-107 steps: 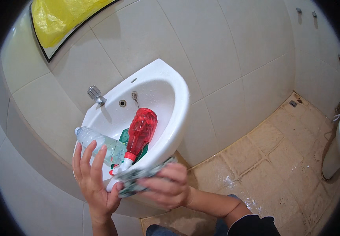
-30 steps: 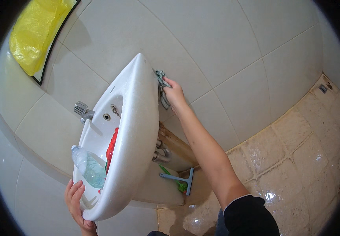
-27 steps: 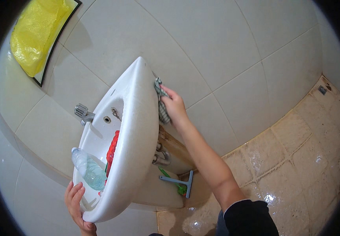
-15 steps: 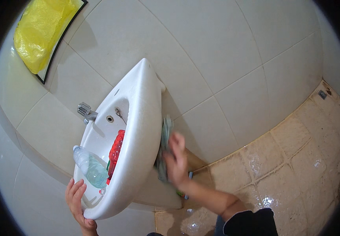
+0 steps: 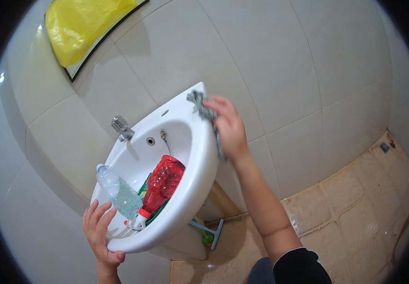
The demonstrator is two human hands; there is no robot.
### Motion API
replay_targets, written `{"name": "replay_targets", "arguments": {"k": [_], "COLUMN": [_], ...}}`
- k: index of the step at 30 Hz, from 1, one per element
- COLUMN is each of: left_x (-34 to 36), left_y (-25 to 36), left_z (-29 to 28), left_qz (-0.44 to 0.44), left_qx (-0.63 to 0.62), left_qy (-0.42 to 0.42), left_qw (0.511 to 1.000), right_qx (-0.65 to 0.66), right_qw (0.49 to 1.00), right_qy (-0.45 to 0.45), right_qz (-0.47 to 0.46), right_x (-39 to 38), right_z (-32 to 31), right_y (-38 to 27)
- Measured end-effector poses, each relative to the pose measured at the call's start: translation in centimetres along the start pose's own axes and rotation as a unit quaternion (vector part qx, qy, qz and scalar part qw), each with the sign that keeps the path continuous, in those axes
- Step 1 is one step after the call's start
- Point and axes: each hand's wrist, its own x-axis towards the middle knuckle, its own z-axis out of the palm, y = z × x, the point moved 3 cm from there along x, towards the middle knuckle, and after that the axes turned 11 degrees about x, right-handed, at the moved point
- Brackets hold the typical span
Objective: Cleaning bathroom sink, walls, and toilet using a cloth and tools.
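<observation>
The white washbasin (image 5: pixel 205 158) is fixed to a tiled wall. At its far right corner my right hand (image 5: pixel 229 127) presses a grey-green cloth (image 5: pixel 200 102) against the rim, part of it hanging down the outer side. My left hand (image 5: pixel 99 231) grips the near left edge, fingers over the rim and thumb along the outside. Inside the bowl lie a clear plastic bottle (image 5: pixel 118 189) with pale liquid and a red spray bottle (image 5: pixel 164 182) with a red and white trigger head. Something green, partly hidden, lies under them.
A chrome tap (image 5: pixel 121 128) stands on the basin's back ledge, near a plug chain (image 5: pixel 165 138). Yellow plastic (image 5: pixel 88 28) covers a mirror on the wall. Below the basin are its pedestal (image 5: pixel 185 247), a grey-blue T-shaped tool (image 5: pixel 217 233) and wet beige floor tiles (image 5: pixel 330 208).
My right hand has moved the cloth from the basin's outer right side up and away to the far corner of the rim. My left hand stays on the edge; the view has shifted.
</observation>
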Motion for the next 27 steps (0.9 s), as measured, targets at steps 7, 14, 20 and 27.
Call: {"name": "replay_targets", "arguments": {"k": [7, 14, 20, 27], "left_x": [0.1, 0.0, -0.7, -9.5], "left_y": [-0.2, -0.8, -1.6, -8.3], "left_z": [-0.3, -0.7, -0.9, 0.6], "left_qz": [0.023, 0.060, 0.079, 0.044], "left_qx": [-0.015, -0.017, -0.065, -0.209], "left_qy": [0.009, 0.016, 0.062, 0.193], "left_qw": [1.000, 0.998, 0.993, 0.958], "right_qx": [-0.175, -0.241, -0.330, -0.353], "right_qw": [0.883, 0.909, 0.890, 0.923], "right_qy": [-0.298, -0.341, -0.288, -0.070], "right_qz": [0.318, 0.008, -0.131, -0.136], "right_x": [7.4, -3.1, -10.6, -14.5], "right_z": [0.8, 4.7, 10.2, 11.9], "right_y": [7.5, -10.7, -15.1, -13.1]}}
